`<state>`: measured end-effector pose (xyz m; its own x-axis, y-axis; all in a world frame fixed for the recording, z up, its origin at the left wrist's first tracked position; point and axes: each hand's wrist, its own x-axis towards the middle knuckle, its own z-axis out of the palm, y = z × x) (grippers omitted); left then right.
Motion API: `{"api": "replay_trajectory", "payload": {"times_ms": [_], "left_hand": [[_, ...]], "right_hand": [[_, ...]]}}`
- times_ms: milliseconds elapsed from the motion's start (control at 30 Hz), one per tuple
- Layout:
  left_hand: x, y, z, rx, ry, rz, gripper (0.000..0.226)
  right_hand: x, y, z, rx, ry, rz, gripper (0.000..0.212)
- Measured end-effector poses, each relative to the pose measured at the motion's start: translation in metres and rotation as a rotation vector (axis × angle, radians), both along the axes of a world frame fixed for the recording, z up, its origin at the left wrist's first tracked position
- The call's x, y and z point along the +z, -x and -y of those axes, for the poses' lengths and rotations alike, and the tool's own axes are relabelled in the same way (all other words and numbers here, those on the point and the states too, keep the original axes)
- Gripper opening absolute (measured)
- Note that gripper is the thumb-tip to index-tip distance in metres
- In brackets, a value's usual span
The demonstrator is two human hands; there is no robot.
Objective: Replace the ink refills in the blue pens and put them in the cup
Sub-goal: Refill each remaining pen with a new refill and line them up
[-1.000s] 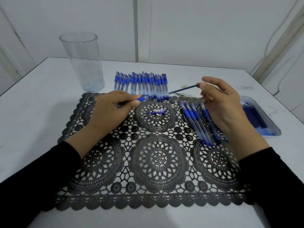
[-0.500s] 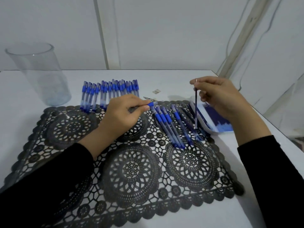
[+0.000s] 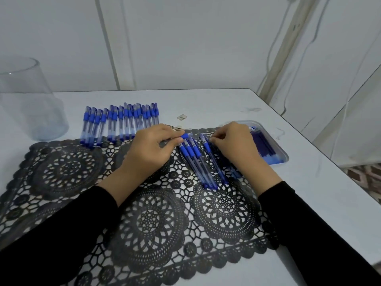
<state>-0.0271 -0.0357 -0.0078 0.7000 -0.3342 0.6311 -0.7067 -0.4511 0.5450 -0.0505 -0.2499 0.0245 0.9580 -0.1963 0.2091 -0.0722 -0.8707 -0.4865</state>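
Left hand (image 3: 150,150) pinches a blue pen (image 3: 184,136); right hand (image 3: 237,145) seems curled, grip unclear.

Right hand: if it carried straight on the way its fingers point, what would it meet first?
Probably the loose pens on the mat, just beside its fingertips; beyond them, the pen the left hand grips.

White table (image 3: 206,104) against pale walls (image 3: 185,38) — patterned floor (image 3: 367,174) at right.
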Motion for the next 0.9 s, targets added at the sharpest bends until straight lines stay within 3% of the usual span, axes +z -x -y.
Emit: {"api": "replay_trajectory", "payload": {"times_ms": [100, 267, 567, 900], "left_hand": [[0.001, -0.001, 0.003, 0.001, -0.011, 0.008, 0.023], [0.002, -0.001, 0.022, -0.007, -0.030, 0.002, 0.022], [0.004, -0.002, 0.066, -0.018, -0.015, -0.073, 0.023], [-0.003, 0.003, 0.064, -0.045, -0.035, -0.026, 0.022]], "right_hand": [[0.006, 0.002, 0.002, 0.010, 0.004, 0.029, 0.021], [0.025, 0.007, 0.039, -0.021, -0.136, 0.122, 0.013], [0.012, 0.011, 0.069, 0.015, -0.013, -0.096, 0.012], [0.007, 0.009, 0.065, -0.010, 0.005, -0.113, 0.016]]}}
